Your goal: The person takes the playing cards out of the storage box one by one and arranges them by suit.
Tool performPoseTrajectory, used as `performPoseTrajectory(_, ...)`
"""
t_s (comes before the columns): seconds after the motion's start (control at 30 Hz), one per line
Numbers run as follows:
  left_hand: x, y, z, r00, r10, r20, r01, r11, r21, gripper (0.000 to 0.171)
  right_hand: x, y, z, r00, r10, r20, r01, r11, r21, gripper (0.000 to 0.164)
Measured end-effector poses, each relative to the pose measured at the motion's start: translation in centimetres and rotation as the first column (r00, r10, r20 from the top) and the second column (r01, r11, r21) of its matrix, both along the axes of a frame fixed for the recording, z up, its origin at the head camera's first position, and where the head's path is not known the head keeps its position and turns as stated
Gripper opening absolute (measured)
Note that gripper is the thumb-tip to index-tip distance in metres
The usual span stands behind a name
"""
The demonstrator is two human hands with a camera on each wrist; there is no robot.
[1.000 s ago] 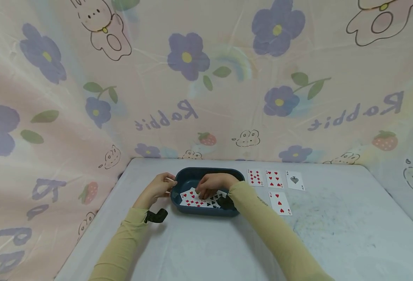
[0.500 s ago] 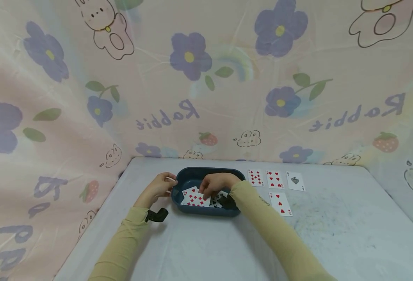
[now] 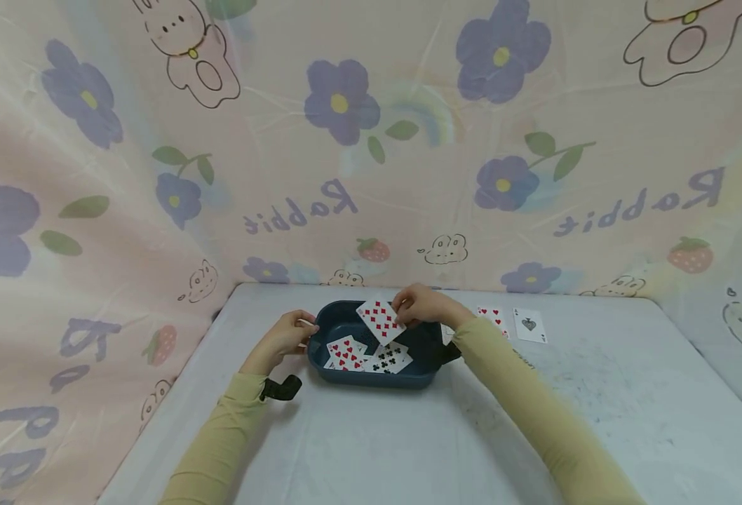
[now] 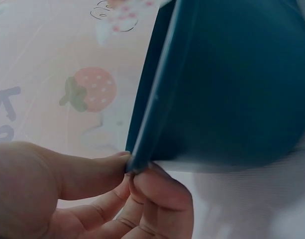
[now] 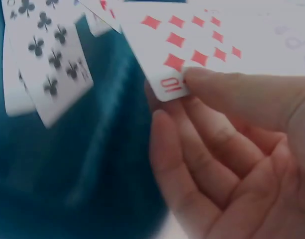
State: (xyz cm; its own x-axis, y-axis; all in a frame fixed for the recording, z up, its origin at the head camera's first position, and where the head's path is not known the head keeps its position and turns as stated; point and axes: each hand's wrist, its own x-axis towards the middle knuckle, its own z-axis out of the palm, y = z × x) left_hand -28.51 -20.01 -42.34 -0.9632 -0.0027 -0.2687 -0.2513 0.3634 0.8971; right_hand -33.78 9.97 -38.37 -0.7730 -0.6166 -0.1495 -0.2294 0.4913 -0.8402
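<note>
My right hand [image 3: 424, 305] pinches a ten of diamonds playing card [image 3: 380, 322] by one corner, thumb on its face, raised over the dark blue tub [image 3: 371, 380]. In the right wrist view the red "10" on the ten of diamonds [image 5: 174, 42] shows beside the thumb. My left hand [image 3: 285, 332] holds the tub's left rim; the left wrist view shows thumb and forefinger pinching that rim [image 4: 157, 99]. Inside the tub lie several loose cards, face up: a hearts card [image 3: 346, 356] at the left and clubs cards [image 3: 388, 359] at the right.
On the white table [image 3: 371, 449], right of the tub, a six of hearts [image 3: 491, 319] lies partly behind the right arm. An ace of spades [image 3: 529, 325] lies beside it. Other cards there are mostly hidden by the sleeve. A printed curtain [image 3: 409, 168] hangs behind and to the left.
The right hand has lifted the ten of diamonds out of the pile and moved up and right. Hearts and clubs cards beneath are uncovered. The left hand stays on the rim.
</note>
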Motion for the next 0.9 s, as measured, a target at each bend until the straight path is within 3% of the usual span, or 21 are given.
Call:
performPoseTrajectory(0.1,-0.2,0.0,0.1,1.000,0.001,-0.001,-0.001,1.000,-0.010,0.022,0.1,1.9,1.0,0.996,-0.083,0.014,0.084,0.996,-0.041,0.018)
performPoseTrajectory(0.3,-0.3,-0.2,0.2,1.000,-0.008,-0.006,0.008,1.000,-0.010,0.024,0.9,5.3,1.8,0.989,-0.146,0.000,0.145,0.987,-0.072,0.031)
performPoseTrajectory(0.63,0.2,-0.4,0.1,1.000,-0.023,-0.013,0.023,1.000,0.000,0.025,3.4,9.3,0.9,0.980,-0.197,0.006,0.197,0.977,-0.078,0.022)
performPoseTrajectory(0.9,0.1,-0.3,-0.4,1.000,-0.016,-0.005,0.016,1.000,0.000,0.024,6.3,13.8,-0.4,0.975,-0.223,0.011,0.223,0.969,-0.110,0.024)
